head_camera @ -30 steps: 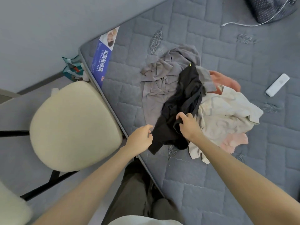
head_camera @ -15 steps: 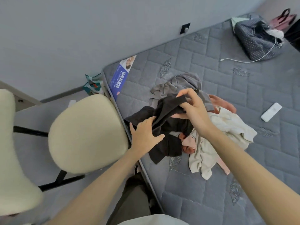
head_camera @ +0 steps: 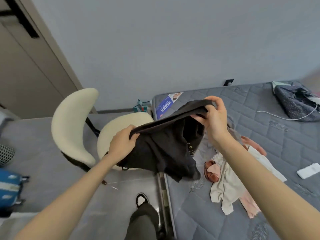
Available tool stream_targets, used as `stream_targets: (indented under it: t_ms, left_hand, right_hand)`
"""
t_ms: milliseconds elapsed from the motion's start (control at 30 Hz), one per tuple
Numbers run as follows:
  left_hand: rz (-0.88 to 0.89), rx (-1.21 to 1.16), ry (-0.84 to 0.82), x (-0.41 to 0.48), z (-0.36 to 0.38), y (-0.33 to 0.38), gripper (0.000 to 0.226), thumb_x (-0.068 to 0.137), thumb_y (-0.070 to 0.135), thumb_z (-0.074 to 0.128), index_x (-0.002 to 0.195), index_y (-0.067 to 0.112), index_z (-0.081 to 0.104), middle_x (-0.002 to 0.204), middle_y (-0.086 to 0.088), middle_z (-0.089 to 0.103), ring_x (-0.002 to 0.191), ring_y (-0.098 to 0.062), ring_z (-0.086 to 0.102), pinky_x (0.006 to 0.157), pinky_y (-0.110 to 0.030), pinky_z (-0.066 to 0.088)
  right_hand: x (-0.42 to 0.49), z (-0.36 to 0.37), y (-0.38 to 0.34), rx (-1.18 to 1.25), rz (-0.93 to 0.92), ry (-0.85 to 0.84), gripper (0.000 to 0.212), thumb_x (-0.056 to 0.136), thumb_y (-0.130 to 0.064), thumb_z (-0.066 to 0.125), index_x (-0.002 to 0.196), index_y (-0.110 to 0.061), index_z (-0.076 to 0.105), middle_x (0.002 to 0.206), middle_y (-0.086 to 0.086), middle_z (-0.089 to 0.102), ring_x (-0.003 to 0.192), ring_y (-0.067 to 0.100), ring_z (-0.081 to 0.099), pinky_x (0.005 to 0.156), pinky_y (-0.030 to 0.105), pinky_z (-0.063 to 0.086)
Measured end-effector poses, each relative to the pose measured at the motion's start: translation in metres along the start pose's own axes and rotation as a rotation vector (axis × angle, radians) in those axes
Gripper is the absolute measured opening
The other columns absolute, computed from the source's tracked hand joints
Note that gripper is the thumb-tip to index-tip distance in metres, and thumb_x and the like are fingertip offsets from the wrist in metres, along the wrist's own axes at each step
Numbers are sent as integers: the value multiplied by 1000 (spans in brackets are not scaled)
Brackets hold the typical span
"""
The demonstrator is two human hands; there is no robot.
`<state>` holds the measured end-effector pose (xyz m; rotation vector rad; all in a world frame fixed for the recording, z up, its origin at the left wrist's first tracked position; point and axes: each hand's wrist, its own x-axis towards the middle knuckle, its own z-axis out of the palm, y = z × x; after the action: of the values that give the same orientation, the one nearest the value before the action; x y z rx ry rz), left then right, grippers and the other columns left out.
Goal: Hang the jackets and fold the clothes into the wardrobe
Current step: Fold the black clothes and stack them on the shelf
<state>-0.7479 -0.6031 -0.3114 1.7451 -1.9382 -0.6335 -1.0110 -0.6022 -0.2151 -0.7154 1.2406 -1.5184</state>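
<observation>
- Black garment [head_camera: 164, 149]: thin, matte, dark fabric, heavily creased. Its top edge is pulled into a taut band; the body hangs below in loose folds. A small pale print shows on an inner fold near the right side. The bottom hem is uneven.
- Left hand [head_camera: 121, 142]: fingers curled over the lower-left end of the band, gripping it with the knuckles toward the camera.
- Right hand [head_camera: 214, 118]: thumb and fingers pinch the upper-right end of the band. It sits higher than the left hand, so the edge slopes up to the right.
- Garment relative to the grips: the cloth spans between both hands and drapes beneath them.
- Location: the garment is in the air over the near-left edge of the mattress [head_camera: 270, 146]. Whether the hem touches the mattress cannot be told.
- On the mattress, right of the hanging hem and under the right forearm: a beige garment [head_camera: 226, 186], a pink garment [head_camera: 249, 205] and a rust-coloured piece [head_camera: 210, 172], lying jumbled and touching.
- White remote [head_camera: 308, 170]: on the mattress near its right side, apart from the pile.
- Dark dotted bag [head_camera: 294, 104]: at the far end of the mattress, with a white cable [head_camera: 280, 116] trailing from it.
- Cream chair [head_camera: 72, 122]: just beside the left edge of the mattress, partly behind the garment.
</observation>
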Motion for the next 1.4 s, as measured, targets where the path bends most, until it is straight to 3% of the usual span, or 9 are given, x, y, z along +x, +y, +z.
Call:
stream_targets:
  t_ms: [300,500,667,800,1000,1067,1133,1267,1400]
  left_hand:
    - [45,-62,-153,-67,-98,-54,31,83,39,70,108,35,52,96,22,63,86,7,59,71,-13,45]
    - [-149,92,-133,-101,-117,-104,17,84,16,66,95,20,53,83,6,60,78,-17,58,53,-10,36]
    - [-226,91,-58,-114,-141,-125,3,99,15,43,100,15,46,81,-7,58,71,-25,55,54,-30,34]
    - [36,307,6,-112,-164,-115,28,100,17,36,123,31,46,100,6,53,87,-19,54,66,-31,42]
    - [708,745,95,-89,-181,-62,34,75,6,71,104,22,63,72,2,52,60,-18,50,54,-25,38]
    - [821,664,122,-83,-177,-42,12,87,25,58,91,17,65,64,3,52,53,-17,51,48,-24,38]
    - [825,542,139,-79,-171,-24,29,84,44,58,85,16,65,57,4,50,49,-15,48,46,-20,31]
    - [695,308,232,-72,-161,-3,53,61,58,76,94,20,61,60,9,53,52,-10,49,51,-18,25]
    - [443,28,138,-72,-154,2,81,57,55,81,119,34,34,63,11,55,60,-5,53,53,-16,36]
  right_hand:
    - [-29,103,-9,241,105,-74,24,95,0,32,98,-17,50,89,7,55,80,21,61,58,34,57]
    - [-34,152,-2,307,171,7,25,94,-3,32,99,-17,52,96,9,55,90,26,59,61,36,56]
    - [-29,168,5,237,153,48,25,95,-4,33,96,-18,54,107,10,53,99,27,57,63,36,57]
    - [-24,164,13,49,67,-38,32,98,-2,32,89,-19,57,105,10,52,96,22,57,59,29,57]
    - [-20,148,17,-395,-38,-232,38,91,4,34,86,-22,61,93,-1,61,89,15,55,66,19,46]
    - [-28,148,24,-545,-50,-314,26,94,-3,40,100,-21,56,95,-3,59,83,9,56,64,16,44]
    - [-39,152,32,-646,-7,-371,12,96,-16,47,108,-19,49,89,-1,56,74,7,54,59,19,43]
    - [-65,162,30,-783,-123,-455,11,78,-25,71,77,-21,60,70,-7,64,62,2,58,56,15,43]
    - [-91,163,19,-629,41,-571,27,72,-19,81,54,-20,61,49,-9,56,44,2,50,44,15,39]
